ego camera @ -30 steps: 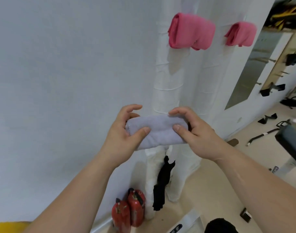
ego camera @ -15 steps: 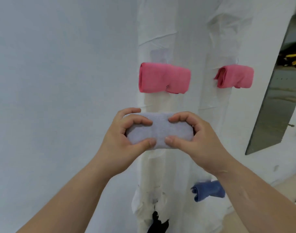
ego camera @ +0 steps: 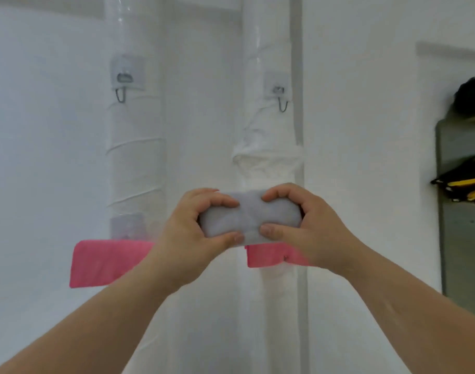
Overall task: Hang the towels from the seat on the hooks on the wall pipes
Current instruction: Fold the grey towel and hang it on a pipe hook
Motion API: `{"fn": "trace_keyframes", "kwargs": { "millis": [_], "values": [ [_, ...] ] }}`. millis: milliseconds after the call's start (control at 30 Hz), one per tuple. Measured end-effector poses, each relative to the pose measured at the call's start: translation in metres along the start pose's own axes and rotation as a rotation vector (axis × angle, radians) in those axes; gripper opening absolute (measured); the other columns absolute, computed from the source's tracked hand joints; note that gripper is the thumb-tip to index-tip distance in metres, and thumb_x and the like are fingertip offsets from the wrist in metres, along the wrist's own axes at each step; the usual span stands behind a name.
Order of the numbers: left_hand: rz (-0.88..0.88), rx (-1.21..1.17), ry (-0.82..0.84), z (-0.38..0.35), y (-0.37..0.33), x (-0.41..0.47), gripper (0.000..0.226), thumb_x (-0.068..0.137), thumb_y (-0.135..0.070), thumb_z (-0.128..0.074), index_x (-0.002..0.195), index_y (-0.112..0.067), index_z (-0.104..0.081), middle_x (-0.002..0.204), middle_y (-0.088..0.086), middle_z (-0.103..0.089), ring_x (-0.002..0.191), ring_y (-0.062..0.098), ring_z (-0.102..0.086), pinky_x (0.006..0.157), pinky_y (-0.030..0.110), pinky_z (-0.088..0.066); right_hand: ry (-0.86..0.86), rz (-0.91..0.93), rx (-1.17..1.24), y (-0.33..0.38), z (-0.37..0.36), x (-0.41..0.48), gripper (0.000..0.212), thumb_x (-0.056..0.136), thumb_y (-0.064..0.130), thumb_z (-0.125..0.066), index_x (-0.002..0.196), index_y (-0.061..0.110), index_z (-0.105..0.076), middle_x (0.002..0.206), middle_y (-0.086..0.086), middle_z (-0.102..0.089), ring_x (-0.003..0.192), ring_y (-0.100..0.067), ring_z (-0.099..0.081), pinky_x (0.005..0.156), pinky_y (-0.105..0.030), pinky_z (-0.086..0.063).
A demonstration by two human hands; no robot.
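Hung, by appearance: pink towel (ego camera: pixel 266 256) on the right wall pipe (ego camera: pixel 268 130); second pink towel (ego camera: pixel 104 263) left of it.
In hand: folded grey towel (ego camera: pixel 249 221), before that pipe; left hand (ego camera: pixel 193 233) and right hand (ego camera: pixel 306 228) grasp its ends, fingers (ego camera: pixel 220 203) clenched.
Unfilled: upper hook (ego camera: pixel 283 103) on that pipe; another hook (ego camera: pixel 122 94) left of it.

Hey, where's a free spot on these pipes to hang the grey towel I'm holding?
Two upper hooks are bare: the left hook above the left pink towel, and the right hook above the right pink towel. The lower level, where those towels hang, is crowded.
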State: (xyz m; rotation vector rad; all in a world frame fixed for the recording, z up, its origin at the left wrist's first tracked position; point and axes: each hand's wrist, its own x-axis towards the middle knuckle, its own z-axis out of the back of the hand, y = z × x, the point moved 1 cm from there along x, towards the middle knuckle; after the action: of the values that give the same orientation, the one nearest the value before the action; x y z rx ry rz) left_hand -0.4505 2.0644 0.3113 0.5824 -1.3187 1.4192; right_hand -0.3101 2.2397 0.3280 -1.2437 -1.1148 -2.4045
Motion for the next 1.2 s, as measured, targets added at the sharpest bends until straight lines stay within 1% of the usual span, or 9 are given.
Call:
{"fn": "trace_keyframes", "kwargs": {
  "millis": [67, 200, 267, 400, 500, 567, 700, 933, 1200],
  "values": [
    [-0.023, 0.018, -0.036, -0.014, -0.015, 0.038, 0.047, 0.06, -0.026, -0.092, 0.097, -0.046, -0.069, 0.12, -0.009, -0.059, 0.111, 0.002, -0.06, 0.098, 0.024, -0.05, -0.03, 0.063, -0.015, 0.001, 0.029, 0.026, 0.037, 0.079, 0.01, -0.084, 0.102, 0.033, -0.066, 0.101, 0.015, -0.067, 0.087, -0.006, -0.067, 0.075, -0.027, -0.059],
    [-0.046, 0.026, -0.057, -0.03, -0.04, 0.107, 0.045, 0.069, -0.012, -0.089, 0.097, -0.042, -0.07, 0.122, -0.002, -0.058, 0.109, 0.012, -0.062, 0.09, 0.029, -0.057, -0.08, 0.153, -0.022, 0.004, 0.073, 0.079, 0.03, 0.086, 0.011, -0.077, 0.105, 0.03, -0.063, 0.108, 0.005, -0.065, 0.088, -0.009, -0.063, 0.074, -0.026, -0.056],
    [-0.095, 0.032, -0.088, -0.035, -0.052, 0.138, 0.042, 0.07, -0.009, -0.087, 0.097, -0.037, -0.07, 0.121, 0.001, -0.059, 0.106, 0.012, -0.062, 0.086, 0.026, -0.057, -0.115, 0.191, -0.01, 0.009, 0.089, 0.105, 0.028, 0.088, 0.008, -0.074, 0.106, 0.028, -0.062, 0.105, 0.006, -0.064, 0.086, -0.01, -0.062, 0.071, -0.027, -0.056],
    [-0.177, 0.064, -0.156, -0.044, -0.07, 0.194, 0.038, 0.072, -0.006, -0.083, 0.097, -0.03, -0.069, 0.105, -0.005, -0.064, 0.09, 0.002, -0.062, 0.075, 0.016, -0.053, -0.164, 0.265, 0.005, 0.021, 0.117, 0.156, 0.026, 0.09, 0.006, -0.069, 0.108, 0.023, -0.062, 0.108, 0.001, -0.062, 0.088, -0.014, -0.062, 0.074, -0.042, -0.062],
    [-0.203, 0.095, -0.242, -0.045, -0.072, 0.227, 0.037, 0.069, -0.013, -0.083, 0.098, -0.033, -0.07, 0.113, 0.001, -0.065, 0.096, 0.009, -0.064, 0.078, 0.021, -0.053, -0.171, 0.297, 0.022, 0.026, 0.13, 0.192, 0.026, 0.089, 0.007, -0.069, 0.106, 0.026, -0.063, 0.114, -0.002, -0.062, 0.099, -0.023, -0.065, 0.08, -0.049, -0.062],
    [-0.188, 0.108, -0.258, -0.047, -0.067, 0.243, 0.037, 0.07, -0.012, -0.083, 0.1, -0.03, -0.071, 0.111, -0.001, -0.065, 0.094, 0.007, -0.063, 0.077, 0.02, -0.053, -0.172, 0.296, 0.025, 0.022, 0.133, 0.211, 0.027, 0.088, 0.007, -0.069, 0.106, 0.027, -0.063, 0.116, -0.003, -0.062, 0.105, -0.029, -0.066, 0.08, -0.05, -0.062],
    [-0.128, 0.149, -0.24, -0.049, -0.052, 0.263, 0.039, 0.07, -0.012, -0.085, 0.101, -0.031, -0.071, 0.111, -0.003, -0.065, 0.09, 0.001, -0.06, 0.067, 0.008, -0.047, -0.169, 0.267, 0.046, 0.002, 0.133, 0.236, 0.028, 0.088, 0.006, -0.071, 0.108, 0.024, -0.065, 0.116, -0.002, -0.063, 0.108, -0.029, -0.066, 0.081, -0.046, -0.063],
    [-0.124, 0.081, -0.201, -0.059, -0.046, 0.275, 0.043, 0.07, -0.01, -0.087, 0.105, -0.03, -0.073, 0.116, -0.004, -0.066, 0.105, 0.011, -0.065, 0.087, 0.027, -0.058, -0.187, 0.273, 0.127, -0.023, 0.142, 0.253, 0.031, 0.086, 0.008, -0.074, 0.11, 0.025, -0.066, 0.115, -0.001, -0.065, 0.102, -0.023, -0.067, 0.082, -0.042, -0.063],
    [-0.1, 0.034, -0.203, -0.066, -0.036, 0.264, 0.045, 0.072, -0.009, -0.088, 0.107, -0.033, -0.073, 0.12, -0.008, -0.062, 0.109, 0.007, -0.063, 0.094, 0.027, -0.057, -0.221, 0.289, 0.098, -0.034, 0.136, 0.242, 0.033, 0.087, 0.007, -0.073, 0.115, 0.023, -0.064, 0.117, 0.003, -0.061, 0.097, -0.017, -0.065, 0.076, -0.035, -0.064]
  ]
}}
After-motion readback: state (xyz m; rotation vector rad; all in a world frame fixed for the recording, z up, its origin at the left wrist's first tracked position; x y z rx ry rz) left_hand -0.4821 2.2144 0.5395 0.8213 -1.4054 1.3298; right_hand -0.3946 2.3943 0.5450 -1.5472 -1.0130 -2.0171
